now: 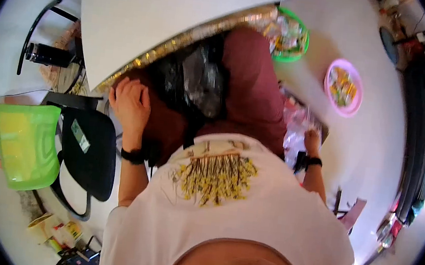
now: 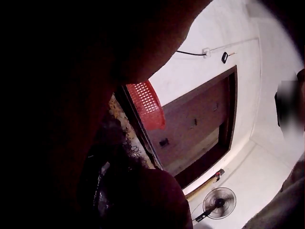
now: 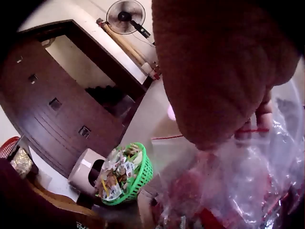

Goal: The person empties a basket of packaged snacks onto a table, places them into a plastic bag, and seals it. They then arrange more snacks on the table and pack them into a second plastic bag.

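My left hand (image 1: 131,104) rests on the thigh near the table's gold-trimmed edge, its fingers loosely bent and holding nothing. In the left wrist view that hand is mostly a dark shape. Low at my right side, my right hand (image 1: 313,140) reaches into a pile of clear plastic bags (image 1: 296,126). The right wrist view shows its fingers curled on a clear zip bag (image 3: 243,176) with a red seal line; the fingertips are partly hidden behind the palm. A black plastic bag (image 1: 202,79) lies between the knees.
A white table (image 1: 173,9) stands in front. Beyond the right knee are a green basket (image 1: 306,44) and a pink basin (image 1: 361,91), both holding small packets. On the left stand a black chair seat (image 1: 95,167) with a green back and a black thermos (image 1: 49,55). A red basket (image 2: 155,117) sits on the table.
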Tool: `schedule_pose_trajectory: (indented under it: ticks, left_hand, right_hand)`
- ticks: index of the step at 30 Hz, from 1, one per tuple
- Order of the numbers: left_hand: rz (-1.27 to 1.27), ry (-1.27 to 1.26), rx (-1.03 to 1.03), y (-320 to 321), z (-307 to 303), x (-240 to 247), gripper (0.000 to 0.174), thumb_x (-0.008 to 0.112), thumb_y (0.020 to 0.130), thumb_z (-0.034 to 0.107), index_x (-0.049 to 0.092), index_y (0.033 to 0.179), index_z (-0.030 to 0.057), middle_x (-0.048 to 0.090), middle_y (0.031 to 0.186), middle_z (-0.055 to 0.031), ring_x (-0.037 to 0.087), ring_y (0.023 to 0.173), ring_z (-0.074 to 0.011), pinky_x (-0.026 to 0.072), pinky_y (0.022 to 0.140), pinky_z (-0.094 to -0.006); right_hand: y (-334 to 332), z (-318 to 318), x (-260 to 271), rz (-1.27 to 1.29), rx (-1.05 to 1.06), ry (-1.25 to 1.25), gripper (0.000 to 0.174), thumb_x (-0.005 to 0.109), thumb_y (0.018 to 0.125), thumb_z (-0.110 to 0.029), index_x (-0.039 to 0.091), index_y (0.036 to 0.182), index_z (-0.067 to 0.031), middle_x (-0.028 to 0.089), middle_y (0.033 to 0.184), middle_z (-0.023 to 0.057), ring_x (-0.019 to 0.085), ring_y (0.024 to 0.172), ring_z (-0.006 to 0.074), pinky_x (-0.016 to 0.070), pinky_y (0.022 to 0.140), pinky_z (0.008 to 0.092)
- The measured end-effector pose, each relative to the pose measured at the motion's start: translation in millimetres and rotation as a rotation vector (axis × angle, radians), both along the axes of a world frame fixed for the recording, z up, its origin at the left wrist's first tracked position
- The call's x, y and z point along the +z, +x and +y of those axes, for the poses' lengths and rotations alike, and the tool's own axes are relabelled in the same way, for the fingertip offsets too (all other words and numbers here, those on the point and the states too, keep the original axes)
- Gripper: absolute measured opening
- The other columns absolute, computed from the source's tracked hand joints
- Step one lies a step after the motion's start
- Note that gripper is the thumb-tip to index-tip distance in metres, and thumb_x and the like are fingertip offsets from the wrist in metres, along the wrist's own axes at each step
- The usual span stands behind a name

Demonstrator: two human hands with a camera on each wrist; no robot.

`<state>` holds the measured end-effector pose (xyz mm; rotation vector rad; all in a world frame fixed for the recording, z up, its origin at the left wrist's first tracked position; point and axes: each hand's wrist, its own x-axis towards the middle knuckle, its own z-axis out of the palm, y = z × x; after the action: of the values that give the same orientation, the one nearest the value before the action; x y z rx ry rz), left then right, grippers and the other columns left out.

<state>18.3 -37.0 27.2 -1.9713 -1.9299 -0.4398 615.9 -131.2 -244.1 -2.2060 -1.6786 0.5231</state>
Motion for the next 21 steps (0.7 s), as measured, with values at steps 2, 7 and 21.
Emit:
schedule_pose_trajectory:
  ticks: [2, 7, 21]
  left_hand:
    - [-0.051, -0.016, 0.007, 0.8, -3.6, 3.0, 0.009, 0.063, 0.08, 0.018, 0.066, 0.083, 0.0104, 0.065, 0.101, -0.0034, 0.054, 0.11, -0.0251, 0.0296, 0.1, -0.0487]
    - [-0.11, 0.017, 0.003, 3.2, -4.6, 6.6, 0.007, 0.065, 0.077, 0.016, 0.065, 0.081, 0.0103, 0.065, 0.099, -0.0032, 0.054, 0.109, -0.0247, 0.0287, 0.101, -0.0486]
    - [-0.212, 0.047, 0.008, 4.8, -6.0, 12.7, 0.008, 0.065, 0.076, 0.015, 0.063, 0.079, 0.0074, 0.065, 0.097, -0.0057, 0.054, 0.108, -0.0263, 0.0293, 0.101, -0.0497]
  right_hand:
    - [2.1, 1.4, -1.9, -0.002, -0.079, -0.004, 0.021, 0.057, 0.08, -0.02, 0.06, 0.073, -0.0004, 0.061, 0.074, 0.0216, 0.058, 0.074, 0.0384, 0.0452, 0.066, 0.0473]
    - [-0.7, 29.9, 24.9, -0.148, -0.127, 0.009, 0.025, 0.061, 0.079, -0.027, 0.06, 0.08, -0.0019, 0.063, 0.08, 0.0198, 0.061, 0.079, 0.0365, 0.0481, 0.07, 0.0443]
    - [-266.2, 354.5, 316.5, 1.592, 0.369, -0.117, 0.053, 0.059, 0.09, -0.033, 0.042, 0.125, 0.0028, 0.052, 0.124, 0.0185, 0.052, 0.113, 0.0272, 0.044, 0.093, 0.0379]
